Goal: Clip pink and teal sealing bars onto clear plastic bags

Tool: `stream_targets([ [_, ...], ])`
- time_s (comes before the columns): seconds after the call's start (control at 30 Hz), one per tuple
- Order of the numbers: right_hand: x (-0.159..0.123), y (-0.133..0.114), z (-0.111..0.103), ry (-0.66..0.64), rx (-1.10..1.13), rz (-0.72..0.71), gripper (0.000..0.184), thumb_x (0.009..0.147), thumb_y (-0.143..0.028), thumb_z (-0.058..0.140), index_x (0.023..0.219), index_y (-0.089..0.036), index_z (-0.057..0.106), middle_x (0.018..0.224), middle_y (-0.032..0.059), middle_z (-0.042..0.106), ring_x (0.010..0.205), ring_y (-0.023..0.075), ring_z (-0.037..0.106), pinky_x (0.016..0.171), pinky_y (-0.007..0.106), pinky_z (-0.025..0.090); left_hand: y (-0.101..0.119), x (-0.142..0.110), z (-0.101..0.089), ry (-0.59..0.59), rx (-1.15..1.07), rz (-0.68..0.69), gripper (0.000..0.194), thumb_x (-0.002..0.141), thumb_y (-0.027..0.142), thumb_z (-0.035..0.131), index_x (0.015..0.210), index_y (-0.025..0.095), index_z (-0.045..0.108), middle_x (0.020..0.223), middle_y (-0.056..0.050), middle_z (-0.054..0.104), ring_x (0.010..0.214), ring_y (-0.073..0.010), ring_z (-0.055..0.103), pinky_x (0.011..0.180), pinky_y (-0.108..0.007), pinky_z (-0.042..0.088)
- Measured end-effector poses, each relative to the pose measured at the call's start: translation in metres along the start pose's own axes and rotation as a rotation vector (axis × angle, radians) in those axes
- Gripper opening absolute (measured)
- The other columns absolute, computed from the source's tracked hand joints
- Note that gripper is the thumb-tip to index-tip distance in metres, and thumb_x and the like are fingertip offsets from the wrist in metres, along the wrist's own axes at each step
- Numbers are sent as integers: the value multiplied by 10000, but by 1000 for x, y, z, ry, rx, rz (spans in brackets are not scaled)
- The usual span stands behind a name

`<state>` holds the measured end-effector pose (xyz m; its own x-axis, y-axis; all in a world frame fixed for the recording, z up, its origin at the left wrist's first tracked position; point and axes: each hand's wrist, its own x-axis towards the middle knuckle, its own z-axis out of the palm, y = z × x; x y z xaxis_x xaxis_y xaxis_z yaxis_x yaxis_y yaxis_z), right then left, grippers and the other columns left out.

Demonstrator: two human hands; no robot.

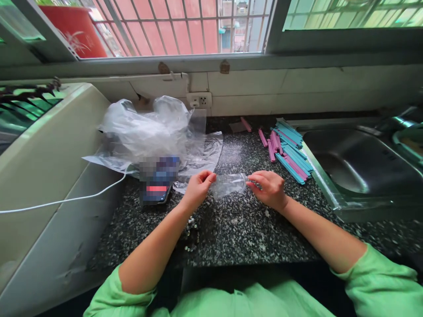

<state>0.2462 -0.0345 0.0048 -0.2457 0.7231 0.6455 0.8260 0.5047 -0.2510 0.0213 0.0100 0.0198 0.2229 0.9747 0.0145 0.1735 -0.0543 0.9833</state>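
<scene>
From my remote seat, far left, I see a cream-coloured unit (49,145) with a dark grate (29,94) on top, and a red pot (72,33) beyond the window. A white cable (79,200) runs from the left edge of my view towards a phone (161,182) on the speckled dark counter (231,237); its screen is partly pixelated. Behind the phone lies a heap of cloudy plastic (148,127), with a flatter clear sheet (211,152) reaching right from it. A string of beads (194,235) sits just beside the left forearm.

The left hand (199,184) pinches the left end of a small clear bag (229,184), low over the middle of the counter. The right hand (269,187) has its fingertips nearly together at the bag's right edge; I cannot tell whether they grip the film. Behind the right hand are pink and blue strips (291,152), then a steel sink (319,185).

For edges, I read the unit's side wall at left, the tiled wall with a socket (204,100) behind, the counter's front edge by the green shirt, and the sink rim at right. Between the forearms, bare stone runs to the front edge; a narrower strip separates the sheet from the strips.
</scene>
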Motion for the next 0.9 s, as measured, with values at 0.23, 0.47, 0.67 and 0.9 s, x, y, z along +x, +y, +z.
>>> stream_targets([
  [0.23,0,-13,5,-48,415,183,122,794,-290,558,826,-183,609,690,14,589,560,108,530,556,239,461,0,2,-2,89,-291,-57,397,604,548,631,582,185,473,495,63,358,429,-58,261,399,-202,202],
  [0.47,1,-17,12,-204,627,507,171,734,-328,609,809,-174,605,644,-13,584,548,105,519,515,224,435,-4,-1,6,4,-346,-53,436,589,569,650,577,177,460,494,67,359,432,-52,269,388,-186,215],
  [0.67,1,-19,9,-235,679,441,159,751,-304,597,667,-169,598,637,-1,573,547,98,490,509,224,401,-7,-1,9,-9,-399,-47,428,593,538,675,573,163,471,478,71,352,422,-44,263,385,-176,198],
  [0.9,2,-13,3,-125,683,418,158,780,-274,566,660,-171,572,645,5,549,594,112,498,546,238,405,-5,-2,4,-36,-334,-39,426,676,576,570,765,160,602,516,57,377,449,-66,304,412,-195,215],
])
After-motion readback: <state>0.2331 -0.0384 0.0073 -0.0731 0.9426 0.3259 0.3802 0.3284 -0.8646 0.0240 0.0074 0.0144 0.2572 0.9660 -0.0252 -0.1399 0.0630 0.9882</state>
